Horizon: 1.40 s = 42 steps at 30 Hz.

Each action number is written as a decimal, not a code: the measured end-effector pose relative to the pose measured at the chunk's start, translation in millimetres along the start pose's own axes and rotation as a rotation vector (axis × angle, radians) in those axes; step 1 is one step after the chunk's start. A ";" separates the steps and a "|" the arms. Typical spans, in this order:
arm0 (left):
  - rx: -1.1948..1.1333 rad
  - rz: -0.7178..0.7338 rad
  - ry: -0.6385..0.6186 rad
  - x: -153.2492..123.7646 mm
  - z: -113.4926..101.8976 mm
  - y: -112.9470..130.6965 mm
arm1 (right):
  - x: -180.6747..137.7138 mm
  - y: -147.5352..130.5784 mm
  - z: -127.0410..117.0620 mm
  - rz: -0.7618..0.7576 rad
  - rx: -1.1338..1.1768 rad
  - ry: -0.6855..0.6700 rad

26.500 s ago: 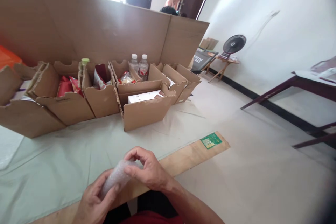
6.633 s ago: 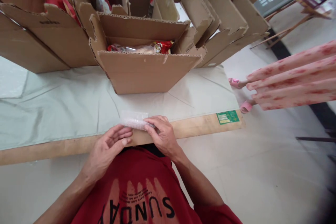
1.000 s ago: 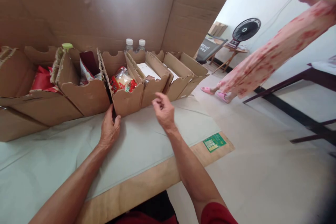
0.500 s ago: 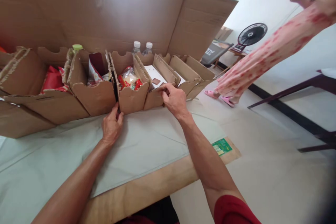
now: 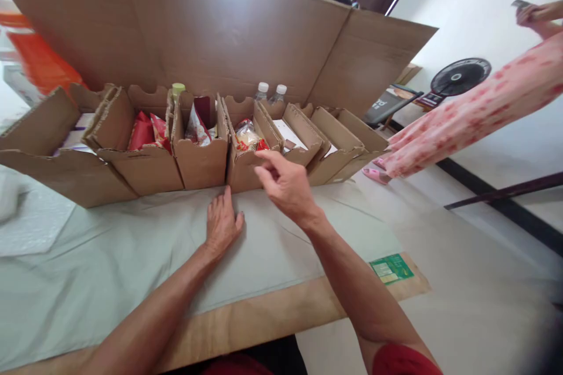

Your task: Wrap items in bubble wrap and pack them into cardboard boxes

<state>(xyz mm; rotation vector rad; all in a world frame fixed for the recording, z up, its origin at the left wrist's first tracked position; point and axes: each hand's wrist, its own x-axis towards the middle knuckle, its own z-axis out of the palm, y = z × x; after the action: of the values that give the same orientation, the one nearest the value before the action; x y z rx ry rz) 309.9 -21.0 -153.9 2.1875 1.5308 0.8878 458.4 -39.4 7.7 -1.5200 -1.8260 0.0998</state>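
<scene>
From where I stand, the open-topped cardboard bins are upright in a side-by-side row on the worktop [image 5: 264, 317], over a pale green cloth [image 5: 290, 258] and in front of a tall cardboard screen [image 5: 241, 29]. The snack-bag bin [image 5: 243, 176], where both hands are at work, sits mid-row, next to the bin with the white box [image 5: 288, 133]. The left hand [image 5: 223, 222] lies palm down on the cloth at the foot of that bin, its grip slack, fingers loosely spread, with nothing held. The right hand [image 5: 288, 186] is raised at the bin's front rim, its grip part-open with thumb and forefinger curved; no object is seen in it, and contact with the cardboard cannot be confirmed. The snack bag [image 5: 247, 135] lies inside, red packets [image 5: 143, 130] fill a bin further left, and two capped bottles [image 5: 270, 92] stand behind the row. In my judgement the arrangement is nearly finished: the bins are placed and roughly aligned. Outstanding, if anything, is a narrow dark gap to the left of the snack-bag bin.
</scene>
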 end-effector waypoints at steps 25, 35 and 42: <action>-0.453 -0.350 0.345 -152.3 -134.4 -40.1 | -133.6 -56.2 -54.6 -0.177 -0.041 -0.318; -0.584 -0.242 0.174 -142.3 -128.4 -28.4 | -209.8 23.2 -82.8 0.223 0.465 -0.084; -0.612 -0.245 0.082 -125.9 -114.1 -10.2 | -191.6 6.7 -25.1 0.293 0.414 -0.078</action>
<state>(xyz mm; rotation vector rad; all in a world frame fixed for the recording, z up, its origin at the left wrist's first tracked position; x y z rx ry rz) 199.1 -143.2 -112.1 1.5151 1.2972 1.1803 481.9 -214.7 -70.4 -1.4824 -1.5082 0.6443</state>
